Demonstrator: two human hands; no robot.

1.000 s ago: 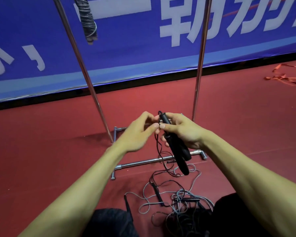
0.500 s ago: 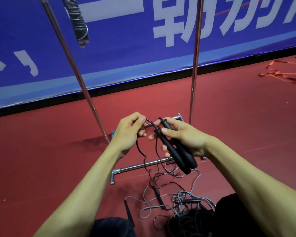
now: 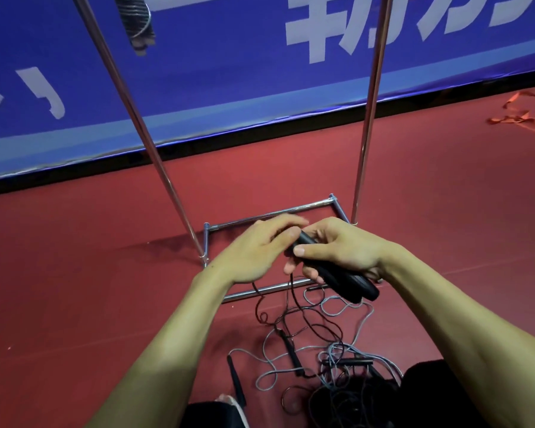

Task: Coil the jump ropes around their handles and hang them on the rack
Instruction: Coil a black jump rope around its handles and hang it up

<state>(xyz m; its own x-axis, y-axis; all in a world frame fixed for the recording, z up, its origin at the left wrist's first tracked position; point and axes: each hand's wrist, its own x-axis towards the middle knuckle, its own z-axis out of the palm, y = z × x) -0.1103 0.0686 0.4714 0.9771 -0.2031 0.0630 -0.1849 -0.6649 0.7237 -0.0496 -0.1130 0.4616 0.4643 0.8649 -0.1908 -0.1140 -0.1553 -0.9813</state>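
Observation:
My right hand (image 3: pixel 340 251) grips two black jump rope handles (image 3: pixel 343 281) held together, their lower ends pointing down to the right. My left hand (image 3: pixel 257 251) is blurred right beside the upper end of the handles, fingers bent over them; whether it pinches the thin black rope (image 3: pixel 294 291) is not clear. That rope hangs from the handles down to the floor. A coiled jump rope (image 3: pixel 138 23) hangs at the top left from the chrome rack (image 3: pixel 142 131).
A tangle of grey and black ropes with loose handles (image 3: pixel 331 362) lies on the red floor in front of my knees. The rack's base frame (image 3: pixel 269 214) sits just beyond my hands. A blue banner stands behind; orange straps (image 3: pixel 519 117) lie far right.
My left hand has swung from left of the handles back over their upper end, carrying the black rope round. The view has tilted down a little.

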